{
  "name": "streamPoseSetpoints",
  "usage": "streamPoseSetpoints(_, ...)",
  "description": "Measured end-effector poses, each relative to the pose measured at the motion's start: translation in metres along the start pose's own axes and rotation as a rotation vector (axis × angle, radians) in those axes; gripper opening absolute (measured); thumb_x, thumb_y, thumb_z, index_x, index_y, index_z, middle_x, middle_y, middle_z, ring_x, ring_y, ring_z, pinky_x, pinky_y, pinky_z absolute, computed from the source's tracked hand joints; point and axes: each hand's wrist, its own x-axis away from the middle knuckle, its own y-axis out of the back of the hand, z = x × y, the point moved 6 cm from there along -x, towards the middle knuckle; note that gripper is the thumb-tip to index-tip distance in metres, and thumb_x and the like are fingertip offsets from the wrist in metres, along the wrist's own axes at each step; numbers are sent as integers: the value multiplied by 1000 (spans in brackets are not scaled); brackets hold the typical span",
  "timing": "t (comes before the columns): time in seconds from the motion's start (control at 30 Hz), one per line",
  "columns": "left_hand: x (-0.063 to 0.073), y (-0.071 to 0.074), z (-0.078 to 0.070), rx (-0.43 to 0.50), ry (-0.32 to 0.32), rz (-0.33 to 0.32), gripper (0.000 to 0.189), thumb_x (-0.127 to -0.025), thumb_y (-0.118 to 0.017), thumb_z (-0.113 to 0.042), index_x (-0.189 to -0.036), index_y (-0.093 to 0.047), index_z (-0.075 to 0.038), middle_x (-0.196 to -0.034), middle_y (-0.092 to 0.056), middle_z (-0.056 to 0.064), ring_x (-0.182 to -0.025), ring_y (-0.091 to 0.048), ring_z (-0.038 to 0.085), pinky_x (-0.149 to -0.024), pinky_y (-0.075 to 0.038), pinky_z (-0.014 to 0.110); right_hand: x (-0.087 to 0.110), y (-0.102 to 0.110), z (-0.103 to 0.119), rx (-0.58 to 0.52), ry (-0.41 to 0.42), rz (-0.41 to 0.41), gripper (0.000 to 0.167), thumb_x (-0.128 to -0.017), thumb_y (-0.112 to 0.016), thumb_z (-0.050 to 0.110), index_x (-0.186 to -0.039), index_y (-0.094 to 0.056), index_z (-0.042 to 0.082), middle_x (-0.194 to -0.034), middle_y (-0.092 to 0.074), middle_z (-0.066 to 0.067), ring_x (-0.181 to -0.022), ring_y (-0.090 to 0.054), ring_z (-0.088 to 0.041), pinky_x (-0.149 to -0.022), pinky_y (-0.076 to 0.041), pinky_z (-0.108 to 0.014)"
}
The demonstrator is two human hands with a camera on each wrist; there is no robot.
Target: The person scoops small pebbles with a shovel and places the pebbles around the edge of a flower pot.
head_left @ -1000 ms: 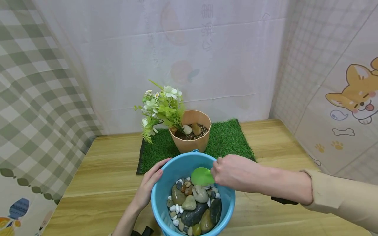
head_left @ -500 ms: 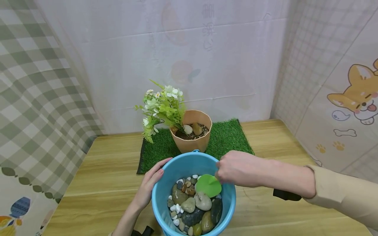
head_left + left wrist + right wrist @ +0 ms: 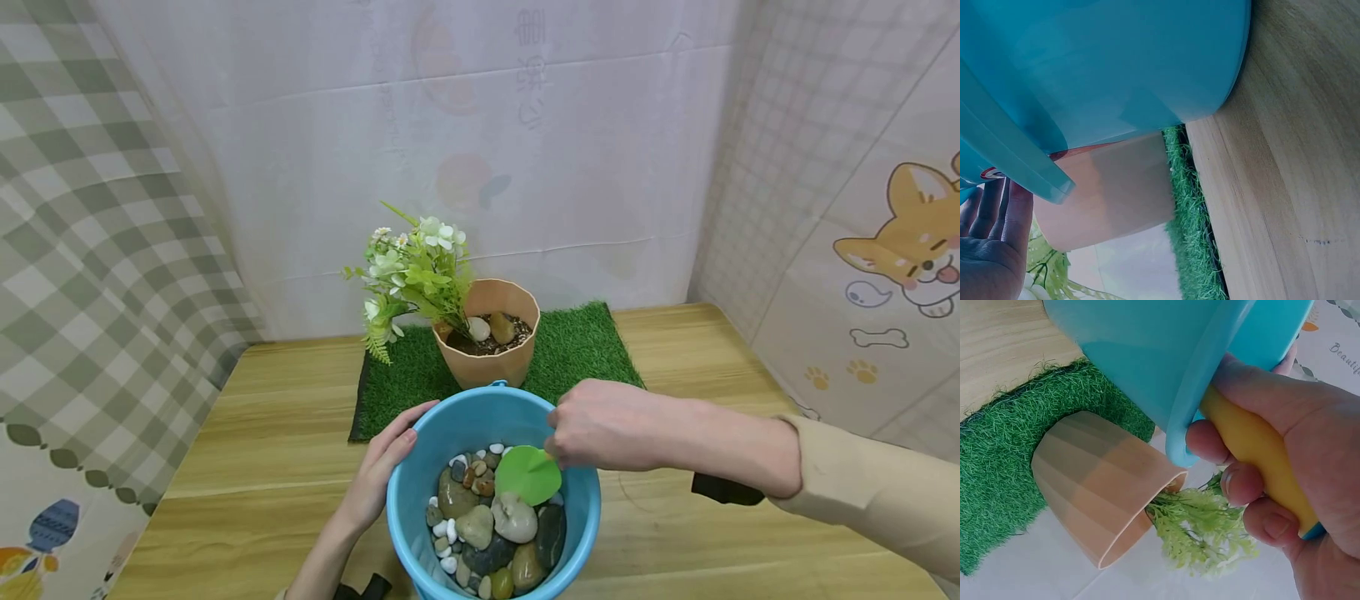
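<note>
A light-blue bucket (image 3: 401, 508) holds wet stones (image 3: 453, 498) and small white pebbles. My right hand (image 3: 603, 423) grips a toy shovel (image 3: 529, 475) over the bucket's right rim. The shovel's green blade lies among the stones, close against a pale grey stone (image 3: 515, 518). Its yellow handle (image 3: 1254, 447) shows in the right wrist view, wrapped by curled fingers. With fingers mostly straight, my left hand (image 3: 377, 475) rests along the bucket's left rim. In the left wrist view, those fingers (image 3: 1017, 219) lie against the bucket's outer side.
Behind the bucket, a peach flowerpot (image 3: 491, 367) with soil, two stones and white flowers (image 3: 408, 271) stands on a mat of artificial grass (image 3: 585, 346). The wooden table (image 3: 285, 417) is enclosed by a checked cloth on the left and printed cloths behind and right.
The shovel blade has come down onto the stones and turned its broad face up. The pale grey stone has shifted toward me. My left hand stays at the rim.
</note>
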Motion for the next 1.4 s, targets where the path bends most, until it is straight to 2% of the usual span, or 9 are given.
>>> streamPoseSetpoints(0.13, 0, 0, 0, -6, -1, -2, 51, -114, -33, -19, -156, -39, 8, -152, -50, 35, -124, -65, -3, -97, -59, 23, 0, 1, 0, -71, -2, 11, 9, -91, -80, 39, -87, -79, 31, -74, -70, 13, -65, -61, -2, -63, -53, -20)
streamPoseSetpoints(0.37, 1, 1, 0, -9, 9, -13, 50, -114, -33, -19, -156, -41, 6, -153, -50, 34, -124, -65, -3, -97, -59, 23, -4, 4, 7, -18, 49, -8, 13, -93, -77, 43, -85, -76, 32, -73, -67, 13, -65, -61, -2, -62, -53, -21)
streamPoseSetpoints(0.53, 1, 2, 1, -12, 15, -20, 51, -114, -33, -20, -156, -40, 7, -153, -50, 34, -124, -65, -3, -97, -59, 23, -4, 2, 6, -64, 53, -2, 11, -93, -77, 41, -88, -78, 32, -74, -68, 13, -63, -60, -1, -61, -51, -19)
streamPoseSetpoints(0.7, 2, 1, 1, -8, 11, -20, 50, -114, -33, -20, -156, -41, 6, -153, -50, 34, -124, -65, -3, -97, -59, 23, -9, -6, 16, -153, 73, 21, 9, -94, -76, 43, -94, -80, 35, -79, -72, 16, -68, -64, 2, -65, -53, -16)
streamPoseSetpoints(0.93, 2, 1, 2, -9, 18, -21, 50, -114, -33, -20, -157, -41, 5, -153, -50, 35, -124, -65, -3, -97, -58, 23, -20, -18, 29, -132, 89, -16, 13, -98, -71, 44, -90, -76, 36, -76, -70, 17, -66, -65, 0, -61, -51, -17)
streamPoseSetpoints(1.2, 1, 1, 1, -10, 16, -21, 50, -114, -33, -20, -156, -40, 5, -152, -50, 35, -124, -65, -2, -97, -59, 23, -18, -25, 20, -400, 64, -28, 9, -98, -74, 35, -91, -78, 31, -74, -70, 17, -63, -58, 7, -59, -42, -8)
streamPoseSetpoints(1.4, 0, 0, 0, -2, 7, -5, 51, -114, -33, -20, -157, -40, 6, -152, -50, 35, -124, -65, -2, -97, -58, 24, -21, -29, 22, -554, 11, -49, 16, -99, -73, 33, -86, -79, 27, -70, -71, 18, -58, -46, 14, -58, -35, -2)
